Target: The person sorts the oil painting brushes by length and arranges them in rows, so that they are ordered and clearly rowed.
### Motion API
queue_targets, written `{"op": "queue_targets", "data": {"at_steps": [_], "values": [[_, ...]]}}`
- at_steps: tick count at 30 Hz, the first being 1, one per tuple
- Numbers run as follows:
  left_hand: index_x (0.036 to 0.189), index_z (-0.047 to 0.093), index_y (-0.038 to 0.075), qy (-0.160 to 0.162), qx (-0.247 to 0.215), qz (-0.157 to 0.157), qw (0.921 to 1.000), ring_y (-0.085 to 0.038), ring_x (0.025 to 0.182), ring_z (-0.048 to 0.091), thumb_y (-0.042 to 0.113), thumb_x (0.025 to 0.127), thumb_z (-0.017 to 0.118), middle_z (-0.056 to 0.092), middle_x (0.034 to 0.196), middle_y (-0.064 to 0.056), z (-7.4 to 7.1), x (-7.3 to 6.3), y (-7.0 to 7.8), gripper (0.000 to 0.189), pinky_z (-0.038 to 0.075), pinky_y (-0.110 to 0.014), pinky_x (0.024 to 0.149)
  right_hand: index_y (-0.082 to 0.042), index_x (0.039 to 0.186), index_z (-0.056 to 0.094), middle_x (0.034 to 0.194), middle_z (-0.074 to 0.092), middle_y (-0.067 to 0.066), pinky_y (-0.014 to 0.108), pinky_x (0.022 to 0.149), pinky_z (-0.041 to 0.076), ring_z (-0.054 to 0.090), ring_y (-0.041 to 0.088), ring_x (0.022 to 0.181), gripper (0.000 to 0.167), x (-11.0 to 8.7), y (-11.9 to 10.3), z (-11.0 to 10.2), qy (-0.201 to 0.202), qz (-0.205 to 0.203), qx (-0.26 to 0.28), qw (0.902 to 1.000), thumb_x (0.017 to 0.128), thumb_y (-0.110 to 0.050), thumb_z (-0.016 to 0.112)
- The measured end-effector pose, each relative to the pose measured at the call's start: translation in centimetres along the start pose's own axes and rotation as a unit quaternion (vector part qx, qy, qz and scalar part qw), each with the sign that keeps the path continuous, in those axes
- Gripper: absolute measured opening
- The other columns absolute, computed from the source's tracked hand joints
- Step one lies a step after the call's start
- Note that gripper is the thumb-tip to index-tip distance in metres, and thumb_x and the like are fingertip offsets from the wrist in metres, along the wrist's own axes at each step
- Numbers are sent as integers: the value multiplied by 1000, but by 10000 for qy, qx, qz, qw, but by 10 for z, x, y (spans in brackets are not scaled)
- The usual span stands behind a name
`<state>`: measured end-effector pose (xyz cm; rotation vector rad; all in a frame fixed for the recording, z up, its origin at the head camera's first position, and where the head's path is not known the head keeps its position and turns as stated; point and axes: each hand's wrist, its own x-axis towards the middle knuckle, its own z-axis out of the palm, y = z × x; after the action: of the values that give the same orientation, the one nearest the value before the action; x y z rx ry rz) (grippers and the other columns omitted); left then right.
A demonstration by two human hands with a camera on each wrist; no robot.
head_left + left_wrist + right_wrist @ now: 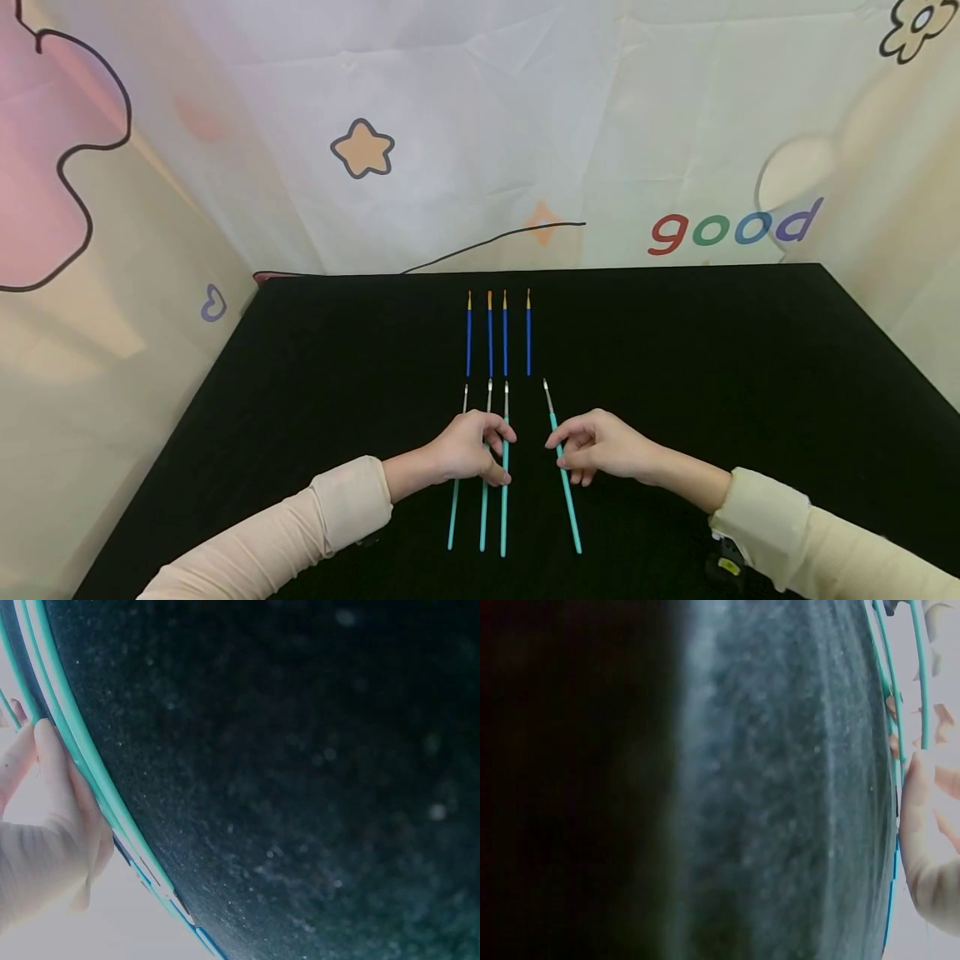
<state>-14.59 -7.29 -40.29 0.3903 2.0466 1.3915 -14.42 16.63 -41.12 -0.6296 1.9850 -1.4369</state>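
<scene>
My left hand (471, 446) pinches a teal paintbrush (504, 517) between thumb and fingers, its pale bristle end pointing away from me. Beneath that hand lie two more teal paintbrushes, a left one (453, 521) and a middle one (483, 517), their handles partly covered by it. To the right, my right hand (611, 446) holds another teal paintbrush (572, 512) by the handle, slanted with its tip leaning left. The left wrist view shows the fingertips (46, 735) meeting at a teal handle (19, 675). In the right wrist view, the thumb (915, 802) sits at the held handle (921, 682).
Beyond the hands, several blue paintbrushes (491, 342) with orange tips stand in a row on the black table (337, 358), roughly lined up with the teal ones. A printed cloth (480, 125) hangs behind and at both sides. A dark device (726, 567) shows under the right sleeve.
</scene>
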Motion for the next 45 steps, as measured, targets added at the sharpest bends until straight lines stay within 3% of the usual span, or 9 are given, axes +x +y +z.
{"op": "queue_targets", "data": {"at_steps": [18, 28, 38, 45], "values": [[102, 57, -3, 175, 1066, 340, 9936, -17, 60, 63, -8, 67, 74, 50, 87, -10, 3, -2, 0, 39, 53, -24, 55, 9, 107, 57, 71, 63, 9, 28, 55, 54, 61, 14, 59, 26, 15, 2, 17, 249, 261, 220, 9991, 85, -4, 59], [101, 57, -3, 182, 1026, 339, 9940, -17, 59, 64, -8, 67, 74, 49, 87, -10, 3, -1, -1, 39, 53, -24, 54, 7, 108, 58, 67, 62, 9, 29, 54, 54, 61, 13, 56, 25, 20, -2, 20, 352, 377, 113, 9986, 85, -3, 60], [104, 58, -4, 179, 1000, 299, 9944, -18, 58, 63, -9, 68, 73, 49, 87, -11, 3, -1, 0, 39, 53, -25, 53, 8, 122, 49, 68, 63, 11, 31, 53, 54, 60, 14, 53, 44, 22, -2, 22, 491, 415, 146, 9978, 82, -4, 63], [106, 58, -5, 130, 868, 292, 9957, -19, 59, 63, -10, 69, 71, 49, 88, -12, 1, -1, 1, 39, 54, -26, 55, 9, 119, 50, 67, 63, 10, 31, 53, 54, 60, 15, 53, 41, 21, -2, 21, 661, 493, 45, 9966, 82, -1, 62]]}}
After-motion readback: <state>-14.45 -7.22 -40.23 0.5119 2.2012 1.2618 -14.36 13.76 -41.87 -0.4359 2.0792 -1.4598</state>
